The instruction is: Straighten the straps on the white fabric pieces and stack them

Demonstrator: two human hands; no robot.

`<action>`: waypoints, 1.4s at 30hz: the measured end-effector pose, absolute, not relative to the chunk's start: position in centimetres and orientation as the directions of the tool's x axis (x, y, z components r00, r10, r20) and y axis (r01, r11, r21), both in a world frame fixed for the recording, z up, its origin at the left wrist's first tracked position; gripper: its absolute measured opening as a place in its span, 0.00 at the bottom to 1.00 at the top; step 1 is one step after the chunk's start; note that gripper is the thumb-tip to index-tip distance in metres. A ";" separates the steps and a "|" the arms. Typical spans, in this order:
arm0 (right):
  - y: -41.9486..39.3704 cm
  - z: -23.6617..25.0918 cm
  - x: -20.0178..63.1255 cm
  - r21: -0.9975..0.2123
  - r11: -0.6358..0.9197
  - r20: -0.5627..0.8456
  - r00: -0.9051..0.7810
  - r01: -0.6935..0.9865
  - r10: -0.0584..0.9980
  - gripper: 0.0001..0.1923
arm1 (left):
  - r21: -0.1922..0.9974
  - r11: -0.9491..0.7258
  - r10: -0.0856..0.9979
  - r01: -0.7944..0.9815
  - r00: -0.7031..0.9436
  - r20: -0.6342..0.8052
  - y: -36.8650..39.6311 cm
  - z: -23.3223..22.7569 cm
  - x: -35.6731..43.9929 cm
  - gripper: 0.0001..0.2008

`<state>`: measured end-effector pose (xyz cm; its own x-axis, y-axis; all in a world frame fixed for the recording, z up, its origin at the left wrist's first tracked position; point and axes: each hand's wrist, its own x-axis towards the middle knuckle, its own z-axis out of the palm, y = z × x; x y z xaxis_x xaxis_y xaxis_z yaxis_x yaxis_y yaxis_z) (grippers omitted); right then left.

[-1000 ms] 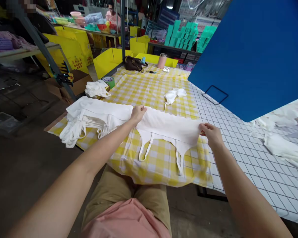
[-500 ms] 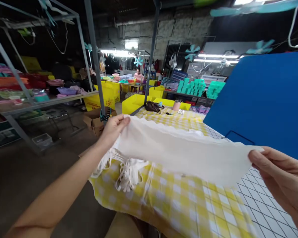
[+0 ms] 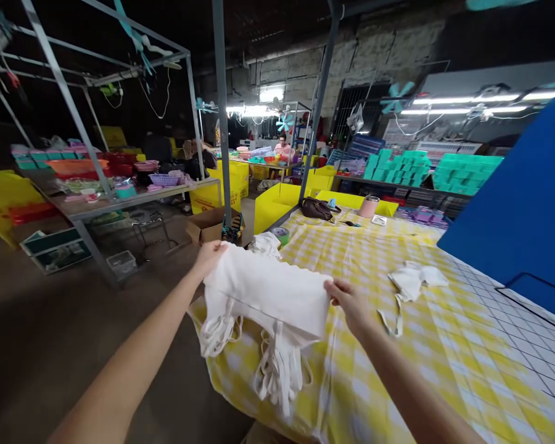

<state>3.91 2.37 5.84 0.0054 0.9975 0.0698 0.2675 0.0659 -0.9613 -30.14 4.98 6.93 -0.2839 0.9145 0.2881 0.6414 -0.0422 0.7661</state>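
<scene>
My left hand (image 3: pixel 209 258) pinches the upper left corner of a white bra top (image 3: pixel 268 287) with a wavy edge. At the opposite upper corner, my right hand (image 3: pixel 349 302) grips the same top between thumb and fingers. The fabric is spread between both hands, above the near left corner of the table. Below it hang or lie bundles of thin white straps (image 3: pixel 282 373); whether they belong to the held piece or to others underneath is hidden. Another white strapped piece (image 3: pixel 414 280) lies crumpled on the yellow checked cloth (image 3: pixel 365 364), right of my right hand.
More white fabric (image 3: pixel 264 245) and a roll of green tape (image 3: pixel 281 235) lie behind the held top. A dark bag (image 3: pixel 318 208) and pink cup (image 3: pixel 369 206) stand at the far end. A blue board (image 3: pixel 513 203) and wire grid (image 3: pixel 513 333) border the right side.
My right hand has moved left, nearer to my left hand, so the stretched white top is now slacker and narrower. The view has shifted right to left, showing more of the left side.
</scene>
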 end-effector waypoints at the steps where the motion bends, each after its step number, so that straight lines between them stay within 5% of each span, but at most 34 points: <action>1: 3.5 4.3 3.5 -0.954 0.041 0.049 0.019 0.297 0.999 0.20 | 0.739 -0.013 0.922 0.674 -0.277 0.269 6.0 5.8 -30.1 0.12; 6: 6.1 -0.1 3.6 -0.894 -0.016 0.007 0.050 0.447 0.999 0.18 | 0.634 0.056 0.950 0.772 -0.237 0.204 8.9 2.2 -29.5 0.11; 18: 7.6 -1.1 4.8 -0.657 -0.038 0.117 0.151 0.753 0.982 0.11 | 0.394 0.233 0.954 0.889 -0.287 0.084 11.3 1.4 -27.1 0.14; 26: 7.5 -1.5 5.2 -0.565 -0.094 0.101 0.182 0.820 0.978 0.09 | -0.049 0.097 0.995 0.994 -0.097 0.001 10.4 2.3 -26.1 0.20; 32: 10.3 0.2 14.5 -0.481 -0.366 0.111 0.469 0.797 0.876 0.17 | -0.244 0.079 0.972 0.966 -0.021 0.232 7.9 4.4 -24.8 0.19; 36: 10.7 0.5 20.0 -0.424 -0.532 0.010 0.591 0.733 0.806 0.15 | -0.089 0.004 0.916 0.996 0.032 0.400 5.3 6.3 -21.6 0.22; 39: 10.1 0.7 21.0 -0.433 -0.484 -0.072 0.506 0.760 0.859 0.10 | 0.282 -0.194 0.921 0.940 0.076 0.383 3.0 6.6 -17.5 0.23; 42: 7.7 2.0 20.2 -0.503 -0.346 -0.100 0.344 0.792 0.934 0.10 | 0.726 -0.261 0.965 0.636 0.185 0.185 0.2 5.7 -12.5 0.22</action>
